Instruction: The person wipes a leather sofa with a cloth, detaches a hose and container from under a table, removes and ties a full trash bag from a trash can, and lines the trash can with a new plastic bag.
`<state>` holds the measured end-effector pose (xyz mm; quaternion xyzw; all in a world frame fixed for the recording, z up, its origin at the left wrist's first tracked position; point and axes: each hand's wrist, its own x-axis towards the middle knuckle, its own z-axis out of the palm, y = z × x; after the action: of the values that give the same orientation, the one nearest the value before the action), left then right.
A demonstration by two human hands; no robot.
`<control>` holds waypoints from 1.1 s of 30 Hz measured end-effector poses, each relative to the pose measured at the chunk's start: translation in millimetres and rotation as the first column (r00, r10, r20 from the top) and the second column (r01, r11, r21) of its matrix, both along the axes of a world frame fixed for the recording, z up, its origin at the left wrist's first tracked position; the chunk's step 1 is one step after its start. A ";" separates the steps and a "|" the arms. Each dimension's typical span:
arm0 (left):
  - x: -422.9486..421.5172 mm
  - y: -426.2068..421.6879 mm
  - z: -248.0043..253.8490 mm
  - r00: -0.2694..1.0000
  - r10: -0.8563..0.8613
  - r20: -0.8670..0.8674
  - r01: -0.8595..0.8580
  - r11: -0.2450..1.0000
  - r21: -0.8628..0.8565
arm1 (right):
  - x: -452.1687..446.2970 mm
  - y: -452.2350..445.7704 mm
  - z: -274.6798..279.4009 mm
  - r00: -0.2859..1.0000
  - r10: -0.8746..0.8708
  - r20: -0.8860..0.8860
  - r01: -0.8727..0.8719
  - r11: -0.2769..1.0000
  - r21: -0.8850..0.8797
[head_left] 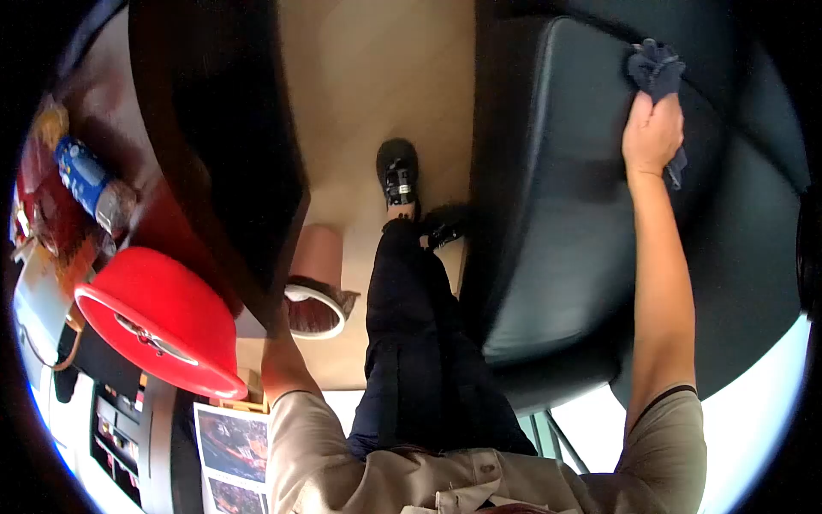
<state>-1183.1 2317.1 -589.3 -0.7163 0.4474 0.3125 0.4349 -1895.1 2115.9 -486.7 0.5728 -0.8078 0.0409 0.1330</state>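
My right hand is closed around a dark grey cloth, at the upper right. The cloth is bunched above my fingers, and a strip of it hangs beside the wrist. Beneath the hand and cloth lies the black leather sofa, near where its seat meets the back. My left forearm reaches up at the lower middle-left, but my left hand is hidden behind the dark table edge.
A red bowl-shaped object and a blue-labelled bottle are on the dark red table at left. A pink bin with a liner stands on the floor. Printed pictures show at lower left.
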 end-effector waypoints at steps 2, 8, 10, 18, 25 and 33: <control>-3.1 0.8 -1.1 0.999 0.012 -0.036 -0.013 1.000 -0.022 | 3.8 -1.2 11.2 0.995 0.053 0.084 -0.052 0.999 -0.017; -18.7 56.8 14.2 0.960 0.170 -0.221 -0.198 0.974 -0.112 | 17.8 42.1 50.9 0.958 -0.120 0.259 0.075 0.981 0.179; -24.5 94.5 23.9 0.921 0.225 -0.318 -0.273 0.955 -0.114 | 24.8 61.3 76.3 0.855 -0.300 0.423 0.264 0.954 0.143; -203.2 -59.5 153.0 0.664 0.511 -0.546 -0.464 0.854 0.236 | -67.2 218.3 106.9 0.337 -0.706 0.623 0.942 0.248 -0.228; -385.1 -365.3 125.1 0.554 -0.645 -0.527 0.027 0.646 -0.763 | -153.3 292.4 30.0 -0.424 -0.738 0.524 0.904 -0.312 0.292; -832.1 -620.0 125.4 0.351 -0.932 -0.093 0.351 0.223 -0.909 | -198.9 241.8 -12.1 -0.394 -0.919 -0.026 0.860 -0.378 0.342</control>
<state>-2015.2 1697.1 -464.0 -0.3782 0.9226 0.0759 -0.0088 -2093.9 2357.7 -498.8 -0.3471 -0.9307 -0.0944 -0.0668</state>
